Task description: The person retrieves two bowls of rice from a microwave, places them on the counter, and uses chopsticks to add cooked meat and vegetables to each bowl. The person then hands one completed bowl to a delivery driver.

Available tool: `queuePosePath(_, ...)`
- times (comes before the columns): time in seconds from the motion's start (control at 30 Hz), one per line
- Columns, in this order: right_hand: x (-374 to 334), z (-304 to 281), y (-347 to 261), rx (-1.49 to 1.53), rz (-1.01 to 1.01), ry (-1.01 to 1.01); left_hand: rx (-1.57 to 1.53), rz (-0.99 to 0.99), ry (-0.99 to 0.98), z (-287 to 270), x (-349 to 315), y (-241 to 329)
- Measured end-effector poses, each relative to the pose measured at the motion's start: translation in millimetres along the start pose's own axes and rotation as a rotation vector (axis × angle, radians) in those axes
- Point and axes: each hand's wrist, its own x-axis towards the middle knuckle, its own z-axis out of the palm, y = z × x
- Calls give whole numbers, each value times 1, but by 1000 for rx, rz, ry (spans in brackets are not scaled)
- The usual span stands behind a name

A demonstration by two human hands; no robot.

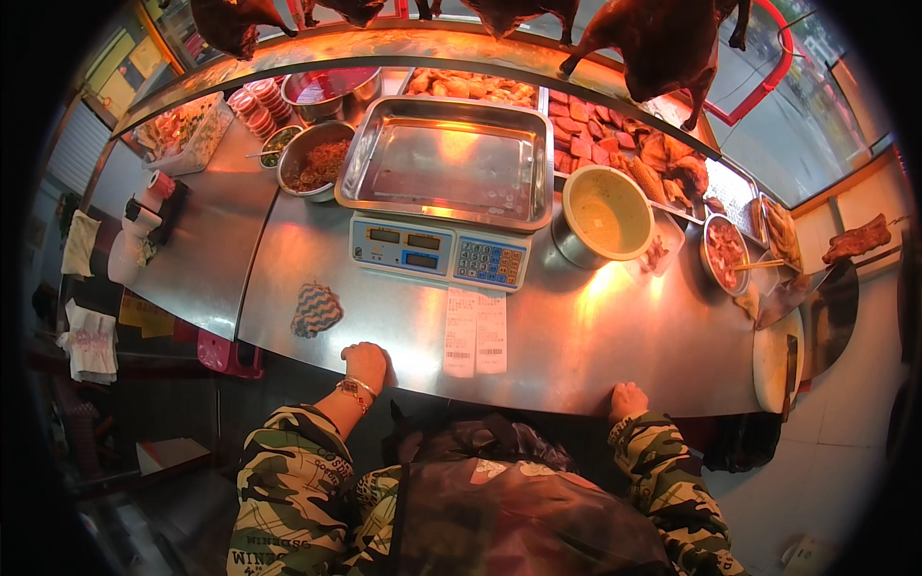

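Note:
My left hand (366, 364), with bracelets at the wrist, rests at the front edge of the steel counter (403, 336), its fingers curled in with nothing showing in them. Farther right along the same edge lies my right hand (629, 400), also closed like a loose fist. A wavy-striped blue and brown cloth (317, 310) lies just beyond my left hand. Between the hands, two printed paper slips (475, 336) lie side by side in front of a digital weighing scale (437, 252). On the scale sits a large steel tray (447, 178) with a wet, shiny bottom.
A deep round pot (607, 216) stands right of the scale. Bowls of chopped food (322, 163) are at left, meat trays (586, 130) behind. A cutting board (774, 365) with a dark-handled tool is at far right. Roasted birds (653, 48) hang overhead.

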Motion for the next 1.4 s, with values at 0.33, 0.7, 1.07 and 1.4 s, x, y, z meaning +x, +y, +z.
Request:
queuePosePath(0.33,3,3,2,16,-7,17,-2,19,-25,0,0,0)
queuePosePath(0.7,1,0,0,18,2,-3,-5,8,-23,0,1,0)
queuePosePath(1.07,1,1,2,37,-15,25,123,26,231,-1,-6,-2)
queuePosePath(1.4,1,-1,1,35,-8,9,-6,22,-17,-2,0,-1)
